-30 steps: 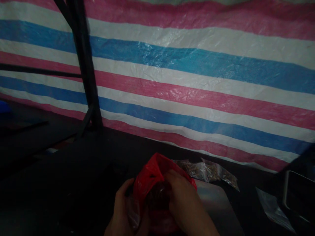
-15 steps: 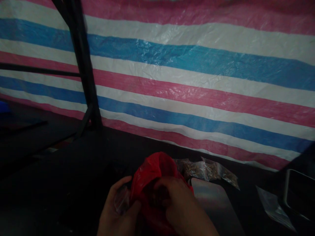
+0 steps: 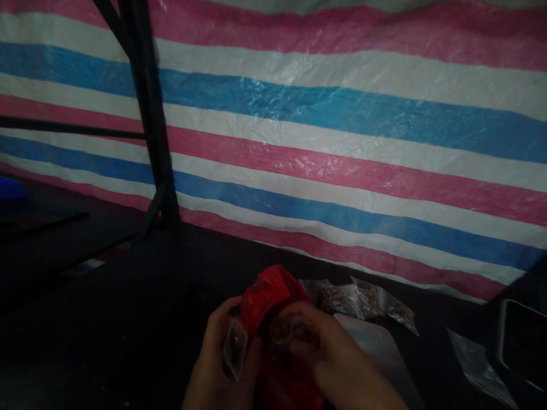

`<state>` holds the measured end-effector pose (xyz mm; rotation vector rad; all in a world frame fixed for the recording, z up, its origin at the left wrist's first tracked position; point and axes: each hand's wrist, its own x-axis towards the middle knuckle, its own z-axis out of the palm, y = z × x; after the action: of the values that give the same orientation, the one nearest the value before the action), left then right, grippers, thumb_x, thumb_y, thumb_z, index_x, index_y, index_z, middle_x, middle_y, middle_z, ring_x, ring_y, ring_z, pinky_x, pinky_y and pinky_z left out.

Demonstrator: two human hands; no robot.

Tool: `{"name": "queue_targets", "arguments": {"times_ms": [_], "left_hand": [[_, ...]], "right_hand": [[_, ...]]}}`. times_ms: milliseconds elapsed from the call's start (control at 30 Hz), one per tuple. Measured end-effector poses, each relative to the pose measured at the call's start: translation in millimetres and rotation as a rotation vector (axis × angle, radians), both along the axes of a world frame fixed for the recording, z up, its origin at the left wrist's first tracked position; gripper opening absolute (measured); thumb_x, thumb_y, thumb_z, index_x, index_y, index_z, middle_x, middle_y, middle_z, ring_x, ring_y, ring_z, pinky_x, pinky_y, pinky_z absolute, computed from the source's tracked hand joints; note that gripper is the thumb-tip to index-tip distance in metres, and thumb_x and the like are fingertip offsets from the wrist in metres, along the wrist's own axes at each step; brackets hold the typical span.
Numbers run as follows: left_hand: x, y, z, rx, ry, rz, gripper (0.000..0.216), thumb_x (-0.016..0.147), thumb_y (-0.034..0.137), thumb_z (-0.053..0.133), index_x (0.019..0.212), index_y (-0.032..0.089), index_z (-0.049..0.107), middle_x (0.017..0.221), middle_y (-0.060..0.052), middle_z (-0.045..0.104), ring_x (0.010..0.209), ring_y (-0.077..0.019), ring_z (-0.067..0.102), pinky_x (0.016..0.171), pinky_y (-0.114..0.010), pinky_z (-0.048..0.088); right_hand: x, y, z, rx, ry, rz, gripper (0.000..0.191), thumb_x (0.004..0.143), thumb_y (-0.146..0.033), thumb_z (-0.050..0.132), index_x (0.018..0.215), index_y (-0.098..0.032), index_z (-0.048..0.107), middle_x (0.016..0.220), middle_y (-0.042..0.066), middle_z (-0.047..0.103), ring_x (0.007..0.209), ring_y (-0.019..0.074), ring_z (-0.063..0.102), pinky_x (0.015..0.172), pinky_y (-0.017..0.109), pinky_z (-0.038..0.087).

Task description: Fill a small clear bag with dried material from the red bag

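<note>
A red plastic bag [image 3: 269,293] stands on the dark table at the bottom centre, in dim light. My left hand [image 3: 217,364] holds a small clear plastic pouch [image 3: 234,348] against the bag's left side. My right hand [image 3: 337,359] sits at the bag's mouth, its fingers pinched on a small dark handful [image 3: 280,330] just above the opening. What the bag contains is too dark to tell.
Clear pouches filled with brownish bits [image 3: 361,299] lie behind the bag. A grey flat sheet [image 3: 380,353] lies at its right, another clear pouch [image 3: 474,361] and a dark tray edge [image 3: 519,341] farther right. A striped tarp [image 3: 342,142] and a black post [image 3: 149,114] stand behind.
My right hand has come up out of the red bag with a small handful. My left hand has shifted right and raised the clear pouch beside the bag.
</note>
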<state>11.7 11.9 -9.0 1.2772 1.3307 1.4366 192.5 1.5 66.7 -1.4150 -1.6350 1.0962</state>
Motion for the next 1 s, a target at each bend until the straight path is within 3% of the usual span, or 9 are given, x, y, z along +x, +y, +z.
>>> {"name": "queue_targets", "arguments": {"times_ms": [200,333,467,700,867,1000], "left_hand": [[-4.9,0.2,4.7,-0.035,0.09,-0.115,0.033,0.089,0.053,0.07,0.108,0.026,0.069,0.099,-0.005,0.074,0.088,-0.0243,0.077,0.078,-0.033,0.065],[-7.4,0.2,4.3,-0.065,0.132,-0.147,0.03,0.087,0.054,0.07,0.098,0.027,0.073,0.095,-0.005,0.074,0.085,-0.0257,0.077,0.075,-0.035,0.064],[-7.5,0.0,1.4,-0.046,0.186,-0.119,0.023,0.085,0.045,0.07,0.1,0.029,0.076,0.099,-0.005,0.078,0.091,-0.0276,0.077,0.08,-0.037,0.063],[-3.9,-1.2,2.2,-0.07,0.199,-0.143,0.022,0.085,0.043,0.068,0.099,0.027,0.074,0.099,-0.006,0.081,0.094,-0.0275,0.078,0.084,-0.037,0.063],[-2.3,1.8,3.9,-0.031,0.172,-0.123,0.027,0.085,0.051,0.067,0.098,0.026,0.071,0.094,-0.005,0.079,0.084,-0.0242,0.078,0.078,-0.033,0.063],[-8.8,-2.1,9.5,-0.138,0.229,-0.038,0.036,0.085,0.062,0.061,0.093,0.028,0.065,0.081,-0.003,0.075,0.071,-0.0246,0.076,0.065,-0.033,0.061]], "right_hand": [[-8.8,-9.1,25.2,0.024,0.104,0.059,0.036,0.082,-0.004,0.057,0.106,-0.025,0.074,0.108,0.002,0.078,0.105,0.0205,0.073,0.098,0.033,0.055],[-26.6,-11.3,36.4,0.067,-0.103,0.019,0.048,0.076,0.002,0.059,0.109,-0.029,0.077,0.115,0.0,0.077,0.113,0.0214,0.071,0.104,0.034,0.051],[-36.3,-6.9,34.4,0.171,-0.267,0.048,0.057,0.073,0.008,0.054,0.108,-0.028,0.08,0.117,0.001,0.074,0.112,0.0203,0.071,0.102,0.031,0.051],[-38.8,-5.6,36.1,0.233,-0.206,0.137,0.056,0.078,0.008,0.05,0.105,-0.029,0.082,0.119,0.001,0.074,0.109,0.0165,0.072,0.095,0.023,0.054],[-25.5,-6.7,35.4,0.295,-0.176,0.02,0.051,0.083,0.004,0.054,0.114,-0.028,0.078,0.124,0.001,0.074,0.118,0.0175,0.069,0.104,0.028,0.05],[-4.5,-7.4,24.3,0.278,-0.242,-0.072,0.048,0.079,0.005,0.054,0.106,-0.027,0.078,0.118,0.002,0.075,0.112,0.0191,0.07,0.101,0.032,0.051]]}}
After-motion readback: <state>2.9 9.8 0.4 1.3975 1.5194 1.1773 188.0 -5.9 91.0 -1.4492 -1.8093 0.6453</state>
